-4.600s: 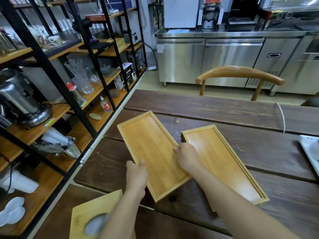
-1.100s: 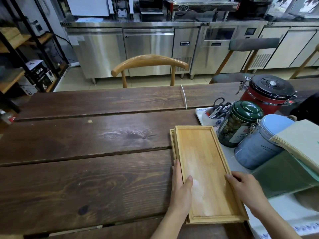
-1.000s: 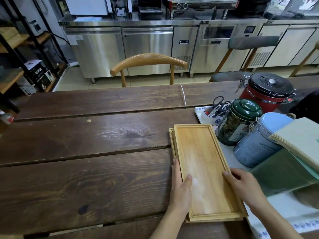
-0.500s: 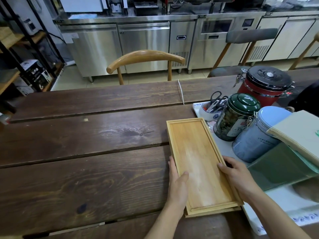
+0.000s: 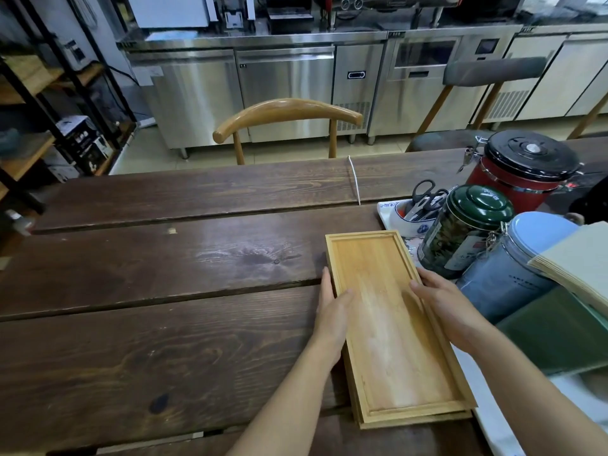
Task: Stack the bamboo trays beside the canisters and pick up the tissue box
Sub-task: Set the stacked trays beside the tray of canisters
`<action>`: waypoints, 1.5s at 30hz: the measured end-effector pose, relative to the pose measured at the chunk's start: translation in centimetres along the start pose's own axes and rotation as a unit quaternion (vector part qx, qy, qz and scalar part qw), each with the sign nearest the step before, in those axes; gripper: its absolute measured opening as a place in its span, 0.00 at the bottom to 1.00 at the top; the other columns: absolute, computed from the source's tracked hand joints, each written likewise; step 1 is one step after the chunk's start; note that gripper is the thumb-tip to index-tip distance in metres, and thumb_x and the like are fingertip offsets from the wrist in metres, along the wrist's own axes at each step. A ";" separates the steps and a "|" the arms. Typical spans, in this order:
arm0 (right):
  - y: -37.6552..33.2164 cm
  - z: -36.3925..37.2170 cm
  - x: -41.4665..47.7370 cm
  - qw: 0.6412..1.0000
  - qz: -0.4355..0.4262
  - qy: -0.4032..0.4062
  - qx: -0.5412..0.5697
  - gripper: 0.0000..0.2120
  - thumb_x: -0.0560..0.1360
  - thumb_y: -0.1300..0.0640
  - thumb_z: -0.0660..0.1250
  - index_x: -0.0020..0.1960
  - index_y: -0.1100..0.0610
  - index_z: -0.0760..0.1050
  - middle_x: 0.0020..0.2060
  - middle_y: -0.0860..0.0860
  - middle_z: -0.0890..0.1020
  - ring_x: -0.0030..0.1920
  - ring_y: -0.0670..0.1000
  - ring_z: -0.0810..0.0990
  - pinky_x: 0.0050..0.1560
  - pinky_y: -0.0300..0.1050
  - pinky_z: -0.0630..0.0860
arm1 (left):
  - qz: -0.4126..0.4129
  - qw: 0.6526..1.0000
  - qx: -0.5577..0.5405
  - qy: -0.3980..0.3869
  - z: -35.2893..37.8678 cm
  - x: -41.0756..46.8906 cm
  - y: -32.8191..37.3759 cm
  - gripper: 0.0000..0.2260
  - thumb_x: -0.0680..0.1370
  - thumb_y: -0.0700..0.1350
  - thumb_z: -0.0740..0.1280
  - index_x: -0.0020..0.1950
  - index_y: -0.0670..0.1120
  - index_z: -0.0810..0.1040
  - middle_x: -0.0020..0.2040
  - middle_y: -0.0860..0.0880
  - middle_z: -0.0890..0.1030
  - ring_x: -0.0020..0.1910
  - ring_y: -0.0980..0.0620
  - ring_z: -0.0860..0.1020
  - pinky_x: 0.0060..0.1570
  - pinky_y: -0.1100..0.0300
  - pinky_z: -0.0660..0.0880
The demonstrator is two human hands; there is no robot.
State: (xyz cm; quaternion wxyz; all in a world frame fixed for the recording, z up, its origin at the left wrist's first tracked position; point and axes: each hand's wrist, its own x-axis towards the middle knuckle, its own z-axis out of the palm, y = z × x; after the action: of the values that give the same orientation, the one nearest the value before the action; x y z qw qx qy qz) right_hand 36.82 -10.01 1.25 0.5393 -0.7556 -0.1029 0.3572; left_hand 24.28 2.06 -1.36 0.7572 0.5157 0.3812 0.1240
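Note:
Two bamboo trays (image 5: 391, 327) lie stacked on the dark wooden table (image 5: 164, 291), the lower one showing only as a thin edge at the front and right. My left hand (image 5: 332, 311) presses the stack's left side, thumb over the rim. My right hand (image 5: 444, 304) grips the right side. Just right of the stack stand three canisters: green (image 5: 464, 232), blue-lidded grey (image 5: 513, 268) and red with a black lid (image 5: 523, 169). A pale beige and green box (image 5: 579, 268) shows at the right edge; I cannot tell if it is the tissue box.
A white dish (image 5: 411, 215) holding scissors (image 5: 424, 195) sits behind the trays on a white cloth (image 5: 493, 419). A white cord (image 5: 354, 179) crosses the far planks. A wooden chair (image 5: 286, 116) stands at the far side, steel counters (image 5: 263, 80) behind, shelving (image 5: 49, 110) at left.
The trays went from lying side by side at the left to stacked beside the canisters. In the last second both hands slid forward along the stack's sides and squared it up.

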 end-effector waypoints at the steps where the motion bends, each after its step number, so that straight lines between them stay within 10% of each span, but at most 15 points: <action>1: -0.2 0.0 0.6 1.000 0.003 0.002 0.007 0.18 0.78 0.61 0.59 0.67 0.52 0.68 0.44 0.40 0.77 0.45 0.41 0.76 0.39 0.40 0.71 | 0.000 1.000 -0.002 0.000 0.2 0.2 0.1 0.27 0.79 0.44 0.59 0.74 0.61 0.52 0.69 0.48 0.71 0.63 0.49 0.72 0.64 0.48 0.69; 15: 0.9 -0.8 1.7 1.000 -0.011 -0.006 -0.014 0.26 0.76 0.71 0.54 0.72 0.54 0.61 0.62 0.50 0.75 0.58 0.51 0.74 0.56 0.49 0.71 | 0.014 1.000 0.007 -0.011 0.4 0.5 -0.5 0.28 0.80 0.39 0.56 0.75 0.57 0.49 0.75 0.48 0.61 0.72 0.47 0.63 0.71 0.44 0.60; 21: 1.1 -1.2 1.9 0.999 -0.007 -0.032 -0.009 0.29 0.75 0.73 0.54 0.72 0.53 0.61 0.50 0.38 0.75 0.49 0.40 0.75 0.42 0.38 0.70 | 0.008 1.000 -0.009 -0.013 0.4 0.2 -0.5 0.27 0.80 0.41 0.56 0.75 0.59 0.51 0.74 0.48 0.64 0.70 0.47 0.65 0.70 0.42 0.62; 28: 1.0 -1.2 1.5 1.000 -0.008 -0.028 0.003 0.28 0.75 0.72 0.54 0.71 0.51 0.63 0.61 0.47 0.73 0.57 0.48 0.75 0.51 0.45 0.72 | 0.006 0.999 -0.024 -0.021 0.2 -1.6 -1.2 0.26 0.80 0.43 0.58 0.74 0.60 0.54 0.71 0.49 0.69 0.67 0.49 0.69 0.69 0.44 0.65; 33: 1.4 -0.8 -0.5 0.999 -0.029 -0.018 -0.008 0.26 0.76 0.69 0.56 0.46 0.37 0.75 0.45 0.36 0.79 0.46 0.40 0.78 0.41 0.39 0.73 | -0.004 0.999 -0.034 -0.020 -0.1 -3.9 -3.0 0.26 0.80 0.41 0.58 0.74 0.60 0.54 0.72 0.50 0.68 0.68 0.49 0.68 0.69 0.45 0.65; 45: 6.2 -1.9 -6.9 0.999 -0.042 -0.019 -0.001 0.16 0.77 0.62 0.60 0.52 0.40 0.75 0.48 0.36 0.83 0.46 0.35 0.81 0.46 0.33 0.74 | 0.022 0.999 -0.016 -0.030 0.4 -7.5 -5.3 0.26 0.80 0.44 0.57 0.73 0.64 0.51 0.72 0.57 0.63 0.67 0.58 0.65 0.64 0.59 0.63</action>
State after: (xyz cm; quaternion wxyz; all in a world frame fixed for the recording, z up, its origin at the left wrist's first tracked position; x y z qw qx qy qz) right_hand 31.63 -17.61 -1.01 0.5514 -0.7441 -0.1452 0.3482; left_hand 18.37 -4.87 -2.55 0.7732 0.5155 0.3451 0.1314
